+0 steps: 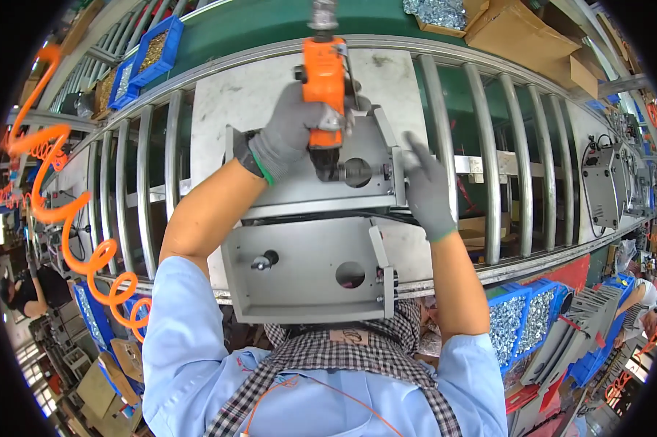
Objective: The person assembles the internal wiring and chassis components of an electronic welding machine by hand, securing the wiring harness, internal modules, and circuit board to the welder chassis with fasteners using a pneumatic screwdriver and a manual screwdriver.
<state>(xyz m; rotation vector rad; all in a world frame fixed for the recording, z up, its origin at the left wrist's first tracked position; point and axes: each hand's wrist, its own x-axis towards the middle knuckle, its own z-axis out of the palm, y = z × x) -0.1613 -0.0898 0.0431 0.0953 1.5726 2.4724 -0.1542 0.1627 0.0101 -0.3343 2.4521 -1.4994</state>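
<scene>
Probably fastening: your left hand [288,130] grips orange power driver [323,73]. Right hand [429,195], fingers extended, flanks upper grey housing [292,195]. Next likely: alignment.

"what sort of place is this?"
"a factory workshop: steel rollers [487,164], a coiled hose [50,215], blue bins [175,51] of small metal parts [507,328]."
"any other signs?"
"a power tool [323,69], grey metal cases [299,295], other people [638,293] near both edges."

Bright, diffuse light; fisheye distortion bows the metal rail [387,43] near blackened edges.
</scene>
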